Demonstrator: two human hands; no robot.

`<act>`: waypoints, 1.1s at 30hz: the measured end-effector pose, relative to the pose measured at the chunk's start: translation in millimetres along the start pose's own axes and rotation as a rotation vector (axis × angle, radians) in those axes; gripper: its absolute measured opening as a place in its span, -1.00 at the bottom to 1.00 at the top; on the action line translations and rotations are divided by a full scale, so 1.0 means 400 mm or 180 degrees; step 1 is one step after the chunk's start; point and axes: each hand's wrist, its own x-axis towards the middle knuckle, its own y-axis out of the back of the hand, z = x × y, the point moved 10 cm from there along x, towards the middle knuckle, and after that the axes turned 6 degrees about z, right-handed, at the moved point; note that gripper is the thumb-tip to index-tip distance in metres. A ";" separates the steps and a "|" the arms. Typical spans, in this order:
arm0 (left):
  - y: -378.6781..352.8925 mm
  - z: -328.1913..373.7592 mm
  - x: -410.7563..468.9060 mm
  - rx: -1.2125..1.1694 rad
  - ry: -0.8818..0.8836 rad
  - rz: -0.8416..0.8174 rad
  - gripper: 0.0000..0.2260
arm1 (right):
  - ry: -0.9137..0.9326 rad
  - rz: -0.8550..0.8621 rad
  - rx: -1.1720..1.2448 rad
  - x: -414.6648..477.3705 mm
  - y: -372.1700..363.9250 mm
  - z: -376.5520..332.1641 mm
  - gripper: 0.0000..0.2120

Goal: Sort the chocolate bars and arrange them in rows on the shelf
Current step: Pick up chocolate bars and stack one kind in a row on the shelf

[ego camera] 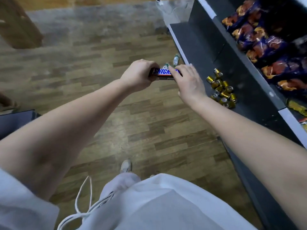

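Observation:
A stack of Snickers bars [47, 73] in brown wrappers with a blue logo hangs above the wooden floor, just left of the shelf edge. My left hand [138, 74] grips its left end with curled fingers. My right hand [187, 80] holds the right end, fingers laid over the top and thumb below. The dark grey shelf [204, 45] runs along the right side, its near board mostly bare.
Several small gold cans [221, 89] lie in a loose heap on the lower shelf board. Purple and orange snack bags [259, 40] fill the upper shelf at the right. Small bottles [176, 59] stand on the floor by the shelf. A wooden unit [18, 24] stands far left.

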 end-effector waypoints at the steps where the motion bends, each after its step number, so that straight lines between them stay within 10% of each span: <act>1: -0.020 0.014 0.041 -0.0034 -0.0094 -0.0064 -0.75 | -0.0106 -0.0046 -0.0006 0.008 -0.006 0.039 -0.28; 16: -0.220 0.246 0.666 -0.0202 -0.1644 -0.0587 -0.75 | -0.1729 -0.0007 -0.0483 0.185 -0.010 0.561 -0.30; 33: -0.515 0.720 0.849 -0.0386 -0.2536 -0.1014 -0.63 | -0.2816 0.0150 -0.0801 -0.075 0.045 1.010 -0.28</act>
